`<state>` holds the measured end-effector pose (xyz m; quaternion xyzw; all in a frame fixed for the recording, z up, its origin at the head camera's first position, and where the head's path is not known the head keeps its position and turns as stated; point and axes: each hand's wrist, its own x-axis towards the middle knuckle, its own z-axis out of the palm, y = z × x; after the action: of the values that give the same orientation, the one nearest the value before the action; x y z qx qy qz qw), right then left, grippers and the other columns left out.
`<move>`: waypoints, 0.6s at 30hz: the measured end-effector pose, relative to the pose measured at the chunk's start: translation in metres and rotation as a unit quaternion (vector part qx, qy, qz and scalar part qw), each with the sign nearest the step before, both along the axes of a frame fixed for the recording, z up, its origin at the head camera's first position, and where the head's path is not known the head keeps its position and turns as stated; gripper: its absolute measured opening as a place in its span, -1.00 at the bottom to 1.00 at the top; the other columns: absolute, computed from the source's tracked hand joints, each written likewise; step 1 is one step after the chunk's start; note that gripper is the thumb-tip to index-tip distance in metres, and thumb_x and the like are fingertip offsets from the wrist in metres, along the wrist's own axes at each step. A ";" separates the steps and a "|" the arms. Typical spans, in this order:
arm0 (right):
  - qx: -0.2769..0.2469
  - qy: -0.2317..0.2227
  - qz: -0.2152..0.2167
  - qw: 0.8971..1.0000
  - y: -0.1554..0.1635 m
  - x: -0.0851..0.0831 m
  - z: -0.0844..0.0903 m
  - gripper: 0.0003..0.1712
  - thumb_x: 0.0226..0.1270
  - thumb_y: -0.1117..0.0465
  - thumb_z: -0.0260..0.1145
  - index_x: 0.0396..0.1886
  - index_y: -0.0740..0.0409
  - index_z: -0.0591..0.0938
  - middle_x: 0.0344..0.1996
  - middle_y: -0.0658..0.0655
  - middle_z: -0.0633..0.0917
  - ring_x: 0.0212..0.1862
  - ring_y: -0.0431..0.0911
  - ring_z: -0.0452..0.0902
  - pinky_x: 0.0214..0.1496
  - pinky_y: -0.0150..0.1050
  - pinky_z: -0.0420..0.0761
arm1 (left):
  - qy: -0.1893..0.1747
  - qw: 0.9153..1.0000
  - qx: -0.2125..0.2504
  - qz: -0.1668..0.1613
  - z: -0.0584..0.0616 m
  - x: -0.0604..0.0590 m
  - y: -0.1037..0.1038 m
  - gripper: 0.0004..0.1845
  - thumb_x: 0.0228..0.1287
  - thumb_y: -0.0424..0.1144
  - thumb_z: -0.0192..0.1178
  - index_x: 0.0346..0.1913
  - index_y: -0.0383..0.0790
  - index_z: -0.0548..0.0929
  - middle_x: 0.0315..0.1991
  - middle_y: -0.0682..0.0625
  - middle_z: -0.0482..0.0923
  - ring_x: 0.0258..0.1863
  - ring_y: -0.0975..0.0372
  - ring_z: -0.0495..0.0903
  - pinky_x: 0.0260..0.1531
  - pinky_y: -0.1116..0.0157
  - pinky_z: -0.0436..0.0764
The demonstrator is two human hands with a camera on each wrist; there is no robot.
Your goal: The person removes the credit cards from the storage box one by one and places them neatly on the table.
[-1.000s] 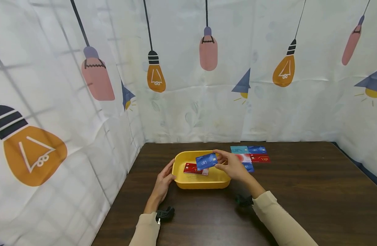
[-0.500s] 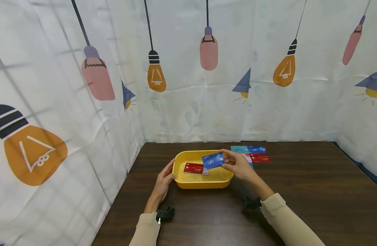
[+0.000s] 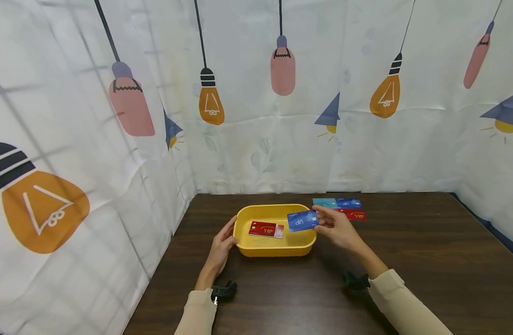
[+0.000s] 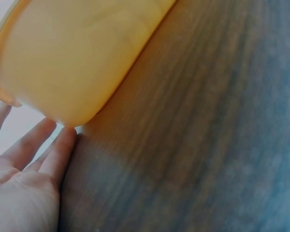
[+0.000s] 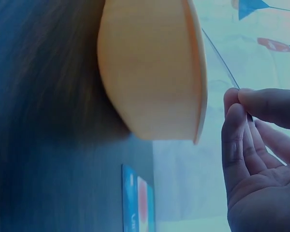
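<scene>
My right hand point(image 3: 337, 226) pinches a blue VIP card point(image 3: 302, 221) by its right edge between thumb and fingers. The card is over the right part of a yellow tray point(image 3: 273, 252); the right wrist view shows it nearly edge-on above the rim, beside the fingertips. Inside the tray lies a red VIP card point(image 3: 262, 229), overlapping a paler card point(image 3: 279, 231). At the tray's left end, my left hand point(image 3: 219, 251) touches the outside with straight fingers, their tips against the wall in the left wrist view.
Right of the tray, several cards lie edge to edge, among them a teal card point(image 3: 324, 202), a blue card point(image 3: 349, 203) and a red card point(image 3: 354, 214). My right hand hides part of that group. A patterned curtain point(image 3: 239, 153) hangs behind the dark wooden table point(image 3: 428, 251).
My right hand has carried the blue card to the right across the tray, uncovering the red card inside. The left hand and the tray have stayed in place.
</scene>
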<state>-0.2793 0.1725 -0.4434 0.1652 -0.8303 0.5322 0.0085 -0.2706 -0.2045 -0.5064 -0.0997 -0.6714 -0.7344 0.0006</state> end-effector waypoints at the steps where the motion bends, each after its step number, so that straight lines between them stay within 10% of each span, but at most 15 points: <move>1: -0.003 0.001 0.000 1.000 0.002 0.000 -0.001 -0.31 0.32 0.39 0.39 0.45 0.24 0.46 0.08 0.37 0.62 -0.04 0.02 0.66 -0.02 -0.35 0.72 | -0.001 1.000 -0.001 0.000 0.000 0.000 0.000 -0.27 0.36 -0.53 -0.04 0.59 -0.10 0.26 0.52 -0.26 0.29 0.41 -0.15 0.34 0.21 0.32 0.59; 18: -0.028 0.000 -0.011 1.000 0.044 0.000 -0.002 -0.29 0.33 0.32 0.41 0.46 0.30 0.43 0.10 0.41 0.58 -0.11 -0.28 0.61 -0.09 -0.48 0.66 | 0.000 1.000 -0.005 -0.005 0.001 0.000 -0.001 -0.27 0.38 -0.52 -0.05 0.59 -0.11 0.24 0.54 -0.25 0.27 0.43 -0.15 0.33 0.26 0.25 0.57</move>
<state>-0.2795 0.2163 -0.4458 0.1554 -0.8166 0.5555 0.0192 -0.2703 -0.2056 -0.5057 -0.1029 -0.6748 -0.7308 -0.0042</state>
